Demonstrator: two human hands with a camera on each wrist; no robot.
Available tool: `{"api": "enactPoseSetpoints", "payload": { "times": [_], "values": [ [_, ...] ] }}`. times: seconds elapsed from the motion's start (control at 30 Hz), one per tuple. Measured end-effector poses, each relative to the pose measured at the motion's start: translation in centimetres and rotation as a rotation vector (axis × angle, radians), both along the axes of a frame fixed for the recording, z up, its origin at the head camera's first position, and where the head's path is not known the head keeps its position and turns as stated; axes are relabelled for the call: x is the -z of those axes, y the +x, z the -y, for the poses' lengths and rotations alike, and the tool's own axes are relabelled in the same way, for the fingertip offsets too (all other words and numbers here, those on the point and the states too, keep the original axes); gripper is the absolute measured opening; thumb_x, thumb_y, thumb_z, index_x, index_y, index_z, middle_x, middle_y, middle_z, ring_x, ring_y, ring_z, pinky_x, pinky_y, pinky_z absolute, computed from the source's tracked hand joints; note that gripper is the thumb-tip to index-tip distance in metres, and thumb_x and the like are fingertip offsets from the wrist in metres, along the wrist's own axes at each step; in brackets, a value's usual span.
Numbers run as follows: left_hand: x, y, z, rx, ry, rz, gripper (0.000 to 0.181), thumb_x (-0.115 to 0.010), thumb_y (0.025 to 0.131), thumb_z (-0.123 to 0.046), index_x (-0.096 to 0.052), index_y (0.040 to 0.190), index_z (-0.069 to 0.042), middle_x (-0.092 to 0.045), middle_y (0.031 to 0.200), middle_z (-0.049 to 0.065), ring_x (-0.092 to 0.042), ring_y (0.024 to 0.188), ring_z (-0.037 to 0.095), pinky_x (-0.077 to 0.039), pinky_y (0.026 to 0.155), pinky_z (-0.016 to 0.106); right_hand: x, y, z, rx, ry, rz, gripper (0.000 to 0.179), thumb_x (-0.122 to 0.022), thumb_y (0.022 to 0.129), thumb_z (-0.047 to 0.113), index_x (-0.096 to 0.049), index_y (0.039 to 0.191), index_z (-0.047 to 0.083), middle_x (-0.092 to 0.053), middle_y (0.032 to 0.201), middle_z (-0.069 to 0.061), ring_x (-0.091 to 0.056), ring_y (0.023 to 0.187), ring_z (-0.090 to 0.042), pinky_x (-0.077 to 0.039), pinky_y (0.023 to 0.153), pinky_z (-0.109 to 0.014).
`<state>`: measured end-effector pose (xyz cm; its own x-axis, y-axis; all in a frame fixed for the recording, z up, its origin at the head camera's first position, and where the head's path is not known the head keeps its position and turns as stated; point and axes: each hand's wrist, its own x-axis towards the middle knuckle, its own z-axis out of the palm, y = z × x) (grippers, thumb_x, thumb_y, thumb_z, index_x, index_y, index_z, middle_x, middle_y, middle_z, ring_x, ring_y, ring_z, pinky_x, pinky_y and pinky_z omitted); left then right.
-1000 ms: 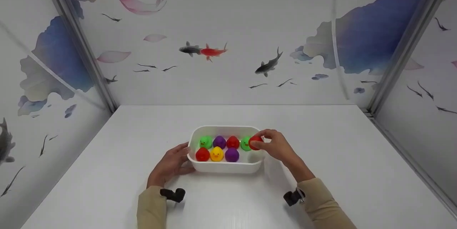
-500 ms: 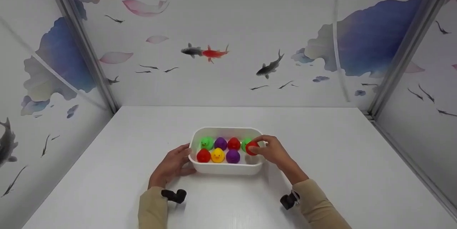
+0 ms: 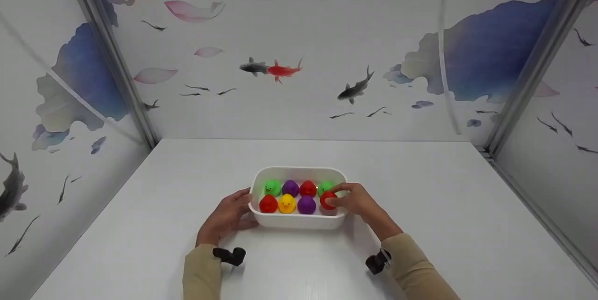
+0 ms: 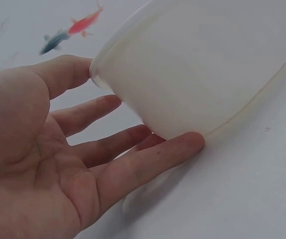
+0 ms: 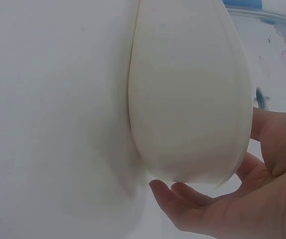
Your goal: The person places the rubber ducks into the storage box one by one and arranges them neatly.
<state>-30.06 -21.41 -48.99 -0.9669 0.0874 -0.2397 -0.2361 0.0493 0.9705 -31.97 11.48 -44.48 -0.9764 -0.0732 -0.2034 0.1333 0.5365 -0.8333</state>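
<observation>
A white tub (image 3: 299, 221) stands on the table, with small rubber ducks in two rows inside. At its left end my left hand (image 3: 227, 214) holds it, the thumb at the rim and the fingers against the outer wall. Over the near right corner my right hand (image 3: 360, 203) pinches a red rubber duck (image 3: 323, 200) low inside the tub. A green duck (image 3: 323, 187) lies partly behind those fingers. In the right wrist view the tub's outer wall (image 5: 188, 99) hides the duck and some of the fingertips.
Left of the held duck are a yellow duck (image 3: 287, 203), two purple ones, two red ones and another green duck (image 3: 272, 188). The white table (image 3: 411, 183) is enclosed by white panels (image 3: 299, 113) printed with fish and petals. A black wrist camera (image 3: 230, 256) hangs at the left cuff.
My right hand has lowered the red duck from above the right rim into the near right corner of the tub. The left hand keeps its hold; the view has shifted slightly.
</observation>
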Motion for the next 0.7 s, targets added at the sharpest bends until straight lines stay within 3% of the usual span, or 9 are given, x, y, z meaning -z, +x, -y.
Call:
{"api": "enactPoseSetpoints", "payload": {
  "times": [0.17, 0.43, 0.7],
  "values": [
    [-0.2, -0.1, 0.0, -0.009, -0.014, 0.011, 0.058, -0.054, 0.103, -0.034, -0.036, 0.156, -0.015, -0.045, 0.155, 0.017, -0.053, 0.136, 0.038, -0.06, 0.092, 0.046, 0.0, 0.1, 0.3, -0.007, 0.04, 0.011, 0.034, -0.077, 0.088, 0.021, -0.072, 0.121, 0.012, -0.06, 0.138, -0.015, -0.052, 0.126, -0.033, -0.052, 0.105, -0.046],
    [-0.2, 0.0, -0.1, 0.001, -0.04, 0.021, 0.059, -0.055, 0.103, -0.036, -0.038, 0.155, -0.017, -0.047, 0.154, 0.016, -0.056, 0.133, 0.037, -0.06, 0.091, 0.044, 0.3, 0.4, 0.8, 0.064, 0.046, 0.033, 0.034, -0.079, 0.086, 0.018, -0.075, 0.119, 0.011, -0.061, 0.137, -0.015, -0.054, 0.124, -0.032, -0.052, 0.106, -0.044],
    [-0.2, 0.2, 0.1, 0.005, -0.037, 0.019, 0.059, -0.055, 0.102, -0.037, -0.037, 0.155, -0.017, -0.048, 0.154, 0.016, -0.056, 0.133, 0.036, -0.06, 0.092, 0.044, 0.0, 0.5, 1.1, 0.043, 0.115, 0.029, 0.035, -0.081, 0.084, 0.016, -0.075, 0.118, 0.01, -0.069, 0.126, -0.013, -0.061, 0.114, -0.028, -0.057, 0.1, -0.04]
  ]
}}
